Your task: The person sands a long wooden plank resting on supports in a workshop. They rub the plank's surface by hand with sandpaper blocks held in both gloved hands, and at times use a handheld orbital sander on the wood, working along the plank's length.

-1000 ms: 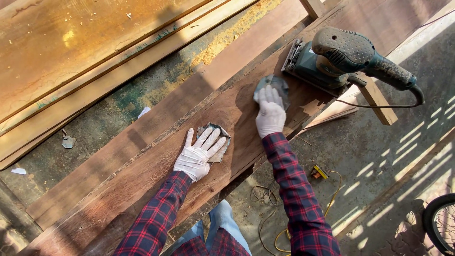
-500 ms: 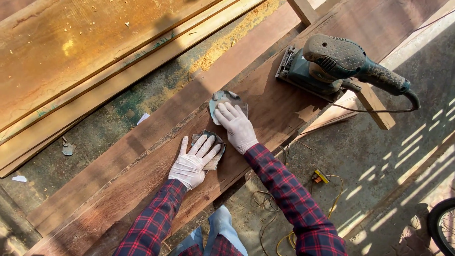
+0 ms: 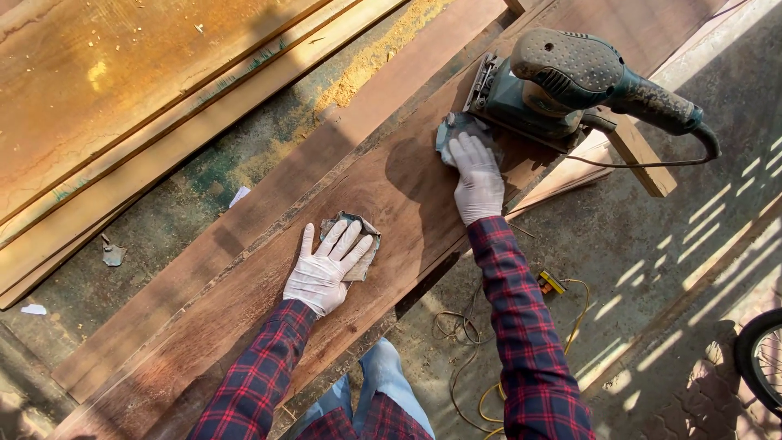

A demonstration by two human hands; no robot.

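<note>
Right hand [image 3: 477, 181] presses flat on a sandpaper piece [image 3: 450, 134], far up the brown plank [image 3: 244, 301], touching the green sander [image 3: 554, 85]. Left hand [image 3: 324, 269] lies splayed on another sandpaper scrap [image 3: 362, 244] nearer the body; plank runs diagonally.

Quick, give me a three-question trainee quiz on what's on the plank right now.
1. True or false: both gloved hands press sandpaper pieces flat on the plank.
2. Which hand is nearer the electric sander? A) left hand B) right hand
3. What lies on the ground beside the right sleeve?

Key:
1. True: a sandpaper piece under the left hand, another sandpaper piece under the right.
2. B
3. A yellow cable.
</note>
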